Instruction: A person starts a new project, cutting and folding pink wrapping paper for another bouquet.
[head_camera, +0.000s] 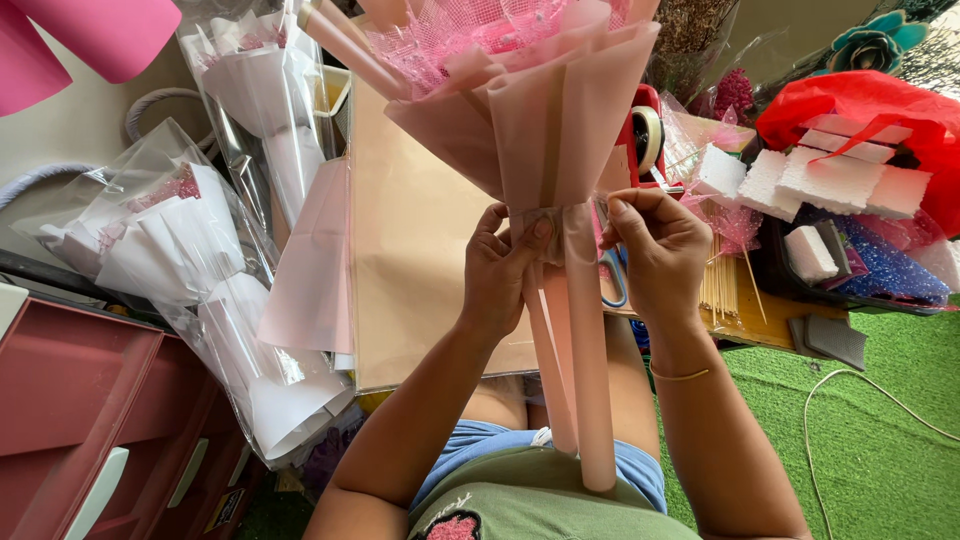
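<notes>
Bouquet (530, 110): matte pale-pink paper folded into a cone, pink mesh at the top, gathered to a narrow neck above long pink tube stems (585, 380) that reach down to the lap; held upright at centre frame, over a tan paper sheet (420, 260). Left hand (500, 275): fingers curled, thumb pressed on the neck, gripping it. Right hand (660, 250): closed, fingertips pinching the wrap at the neck from the other side. Scissors (612, 275): blue handles, partly hidden behind the stems. Foam blocks (830, 180): white, rough, rectangular, beside red plastic bag (880, 105). Cellophane sleeves (200, 260): clear, crinkled, white-lined, left. Green turf (880, 450): lower right.
</notes>
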